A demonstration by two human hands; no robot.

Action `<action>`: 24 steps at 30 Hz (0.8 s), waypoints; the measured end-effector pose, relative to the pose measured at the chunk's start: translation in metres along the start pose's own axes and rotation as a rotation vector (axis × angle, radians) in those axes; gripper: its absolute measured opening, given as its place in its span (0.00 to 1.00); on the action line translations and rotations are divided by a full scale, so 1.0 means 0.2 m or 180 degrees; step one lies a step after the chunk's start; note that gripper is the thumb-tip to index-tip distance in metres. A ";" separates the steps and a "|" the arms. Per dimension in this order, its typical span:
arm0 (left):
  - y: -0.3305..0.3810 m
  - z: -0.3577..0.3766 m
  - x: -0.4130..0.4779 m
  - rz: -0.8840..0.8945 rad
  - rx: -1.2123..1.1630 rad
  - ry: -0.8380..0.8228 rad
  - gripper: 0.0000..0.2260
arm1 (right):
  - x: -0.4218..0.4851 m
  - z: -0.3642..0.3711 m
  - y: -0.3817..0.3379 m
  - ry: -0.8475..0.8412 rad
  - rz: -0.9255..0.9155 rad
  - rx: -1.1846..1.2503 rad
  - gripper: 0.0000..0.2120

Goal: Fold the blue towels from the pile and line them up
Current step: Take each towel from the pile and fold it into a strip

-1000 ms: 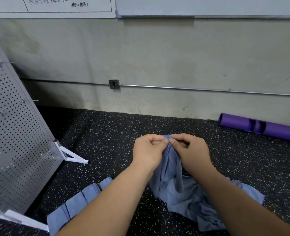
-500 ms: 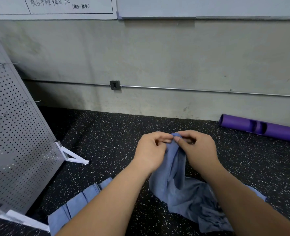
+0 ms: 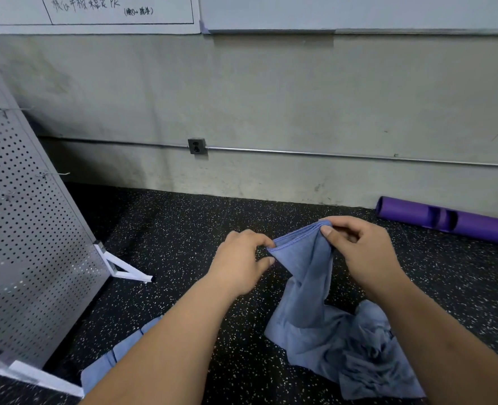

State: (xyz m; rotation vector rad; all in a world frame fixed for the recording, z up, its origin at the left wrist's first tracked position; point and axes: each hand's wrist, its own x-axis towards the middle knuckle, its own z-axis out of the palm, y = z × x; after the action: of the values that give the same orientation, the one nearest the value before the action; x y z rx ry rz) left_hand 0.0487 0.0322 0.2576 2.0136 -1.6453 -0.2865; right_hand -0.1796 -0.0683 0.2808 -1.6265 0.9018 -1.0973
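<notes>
I hold one blue towel (image 3: 309, 276) up by its top hem over the speckled black floor. My left hand (image 3: 240, 263) pinches the hem at its left end, and my right hand (image 3: 361, 247) pinches it at the right end, a short stretch of hem taut between them. The towel hangs down twisted into the crumpled pile of blue towels (image 3: 358, 355) on the floor at lower right. Folded blue towels (image 3: 113, 361) lie in a row at lower left, partly hidden behind my left forearm.
A grey perforated panel (image 3: 28, 229) on white feet (image 3: 124, 270) leans at the left. A purple roll (image 3: 452, 220) lies by the concrete wall at right. A metal conduit with an outlet box (image 3: 196, 146) runs along the wall.
My hands, which were touching at one bunched point of the towel, have drawn apart along the hem, the right hand moving right and up, so a strip of hem shows between them.
</notes>
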 end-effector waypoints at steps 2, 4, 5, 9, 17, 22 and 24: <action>0.00 0.00 0.00 0.0016 0.0010 -0.0021 0.07 | 0.00 -0.02 0.00 -0.0040 -0.0053 -0.0091 0.09; 0.00 0.00 0.00 0.0012 -0.0087 0.0021 0.04 | 0.01 -0.04 0.02 -0.0016 -0.0107 -0.0262 0.09; 0.01 0.00 0.00 0.0040 -0.0156 0.0091 0.04 | 0.02 -0.05 0.04 0.0022 -0.0102 -0.0425 0.08; 0.03 -0.05 0.01 0.0329 -0.0282 0.0590 0.03 | 0.03 -0.11 0.09 -0.0047 0.0033 -0.1733 0.04; 0.01 -0.05 0.01 0.0323 -0.0041 0.0851 0.02 | -0.01 -0.04 0.12 -0.0075 0.0039 -0.1980 0.04; -0.01 -0.07 0.01 0.0106 -0.0051 0.0984 0.02 | 0.00 -0.02 0.09 0.0097 -0.0144 -0.1871 0.04; -0.01 -0.07 0.01 0.0075 0.0013 0.0968 0.01 | 0.00 -0.01 0.09 0.0140 -0.0141 -0.1838 0.05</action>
State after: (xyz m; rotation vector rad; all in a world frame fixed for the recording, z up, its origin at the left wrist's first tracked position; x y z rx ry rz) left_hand 0.0575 0.0343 0.2680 1.9288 -1.4773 0.0320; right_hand -0.1825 -0.0732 0.2631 -2.0989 1.2997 -0.9533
